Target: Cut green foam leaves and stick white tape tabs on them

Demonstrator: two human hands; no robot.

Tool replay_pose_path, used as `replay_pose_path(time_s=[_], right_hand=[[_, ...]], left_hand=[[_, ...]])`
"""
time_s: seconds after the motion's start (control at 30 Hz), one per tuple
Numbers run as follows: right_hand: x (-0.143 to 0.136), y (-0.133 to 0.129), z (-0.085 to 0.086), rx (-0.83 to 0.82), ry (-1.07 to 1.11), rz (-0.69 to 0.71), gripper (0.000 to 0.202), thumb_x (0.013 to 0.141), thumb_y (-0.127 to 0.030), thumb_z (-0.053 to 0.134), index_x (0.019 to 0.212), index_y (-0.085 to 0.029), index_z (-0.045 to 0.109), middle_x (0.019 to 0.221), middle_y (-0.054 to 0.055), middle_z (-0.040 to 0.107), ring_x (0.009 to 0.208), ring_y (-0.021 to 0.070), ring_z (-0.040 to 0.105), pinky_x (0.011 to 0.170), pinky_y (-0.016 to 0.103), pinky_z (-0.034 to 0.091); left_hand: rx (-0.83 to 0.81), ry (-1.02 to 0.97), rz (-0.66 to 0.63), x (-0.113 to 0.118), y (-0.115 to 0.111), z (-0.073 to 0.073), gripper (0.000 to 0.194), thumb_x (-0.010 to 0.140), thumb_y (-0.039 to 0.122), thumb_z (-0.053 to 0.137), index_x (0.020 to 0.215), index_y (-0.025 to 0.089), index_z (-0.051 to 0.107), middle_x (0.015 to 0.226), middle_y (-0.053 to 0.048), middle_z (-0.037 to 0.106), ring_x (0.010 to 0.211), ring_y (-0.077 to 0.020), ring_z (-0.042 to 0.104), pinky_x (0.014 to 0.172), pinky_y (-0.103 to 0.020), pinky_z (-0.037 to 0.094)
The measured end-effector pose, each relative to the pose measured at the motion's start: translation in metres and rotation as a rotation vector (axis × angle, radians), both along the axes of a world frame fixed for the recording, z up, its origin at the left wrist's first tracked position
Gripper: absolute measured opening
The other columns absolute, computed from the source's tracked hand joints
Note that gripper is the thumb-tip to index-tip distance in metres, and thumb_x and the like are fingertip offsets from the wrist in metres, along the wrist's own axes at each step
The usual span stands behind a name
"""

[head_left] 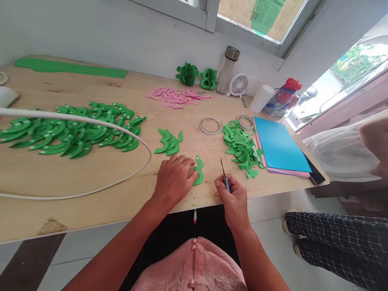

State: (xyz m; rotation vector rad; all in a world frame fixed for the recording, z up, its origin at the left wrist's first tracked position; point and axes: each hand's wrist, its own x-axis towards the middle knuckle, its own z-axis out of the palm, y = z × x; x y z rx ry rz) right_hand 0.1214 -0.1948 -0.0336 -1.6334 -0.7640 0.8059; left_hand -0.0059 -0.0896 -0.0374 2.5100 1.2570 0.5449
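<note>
My left hand (174, 178) rests on the table with its fingers curled, thumb and fingertips at the edge of a curved green paper cutout (200, 177). In my right hand (235, 194), near the table's front edge, is a slim pair of scissors (224, 176), its dark, narrow blades pointing away from me and seemingly closed. The scissors are apart from the cutout. Just beyond my left hand lies a small stack of green cutouts (169, 143). Jagged green paper scraps (242, 145) are heaped beyond my right hand.
Many green cutouts (75, 131) spread across the left, behind a white cable (133, 133). Pink cutouts (178, 97), tape rolls (209, 126), a bottle (227, 68) and a small fan (238, 85) stand farther back. Blue paper (281, 143) lies right; a person (336, 234) is beside the table.
</note>
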Motion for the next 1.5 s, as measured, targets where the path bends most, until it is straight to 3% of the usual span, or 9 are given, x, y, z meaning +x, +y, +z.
replay_pose_path(time_s=[0.17,0.5,0.8,0.97,1.17,1.33,1.5], right_hand=[[0.001,0.001,-0.002,0.017,0.009,-0.010,0.020,0.074,-0.036,0.061,0.071,-0.018,0.055,0.059,-0.005,0.039,0.053,0.0091,0.034,0.048,0.021,0.030],[0.004,0.000,-0.004,0.049,0.052,-0.002,0.019,0.075,-0.034,0.061,0.071,-0.018,0.054,0.059,-0.006,0.038,0.054,0.0091,0.032,0.049,0.021,0.028],[0.002,0.001,-0.001,0.072,0.165,0.033,0.018,0.074,-0.033,0.063,0.071,-0.018,0.054,0.057,-0.007,0.036,0.052,0.0079,0.028,0.048,0.022,0.025],[0.000,0.005,-0.001,0.126,0.189,0.025,0.017,0.074,-0.033,0.064,0.073,-0.018,0.055,0.062,-0.005,0.042,0.054,0.0084,0.032,0.050,0.022,0.028],[-0.002,0.008,0.005,0.141,0.174,-0.013,0.017,0.073,-0.034,0.066,0.079,-0.019,0.060,0.082,0.000,0.055,0.064,0.0102,0.043,0.053,0.022,0.033],[-0.004,0.009,0.007,0.119,0.176,0.036,0.016,0.072,-0.033,0.067,0.075,-0.018,0.062,0.063,-0.004,0.049,0.055,0.0085,0.037,0.050,0.022,0.030],[-0.004,0.013,0.004,0.112,0.164,-0.040,0.019,0.069,-0.035,0.068,0.071,-0.017,0.061,0.062,-0.004,0.051,0.054,0.0086,0.039,0.049,0.022,0.031]], left_hand=[[0.020,0.054,-0.013,0.009,0.005,-0.002,0.007,0.075,0.023,0.057,0.078,0.022,0.063,0.084,-0.008,0.068,0.085,-0.0283,0.059,0.072,-0.040,0.040],[-0.128,-0.130,0.031,0.009,0.001,-0.002,0.010,0.070,0.013,0.054,0.070,0.023,0.055,0.073,-0.002,0.069,0.078,-0.0258,0.062,0.074,-0.042,0.042],[-0.686,-0.734,0.006,0.002,-0.001,0.005,0.008,0.071,0.025,0.061,0.075,0.018,0.063,0.072,-0.001,0.068,0.067,-0.0161,0.064,0.062,-0.027,0.053],[-0.851,-0.809,0.013,0.005,-0.008,0.015,0.011,0.069,0.026,0.065,0.073,0.016,0.063,0.069,-0.001,0.065,0.060,-0.0146,0.064,0.058,-0.026,0.053],[-0.893,-0.858,0.027,0.008,-0.014,0.019,0.012,0.066,0.025,0.067,0.072,0.016,0.062,0.064,0.002,0.062,0.055,-0.0130,0.062,0.054,-0.024,0.050],[-0.918,-0.887,0.013,0.012,-0.016,0.018,0.014,0.066,0.025,0.068,0.074,0.016,0.061,0.063,0.002,0.062,0.055,-0.0117,0.060,0.055,-0.023,0.048],[-0.988,-0.924,0.055,0.012,-0.024,0.014,0.023,0.067,0.028,0.069,0.084,0.016,0.061,0.065,0.001,0.064,0.058,-0.0131,0.061,0.053,-0.023,0.047]])
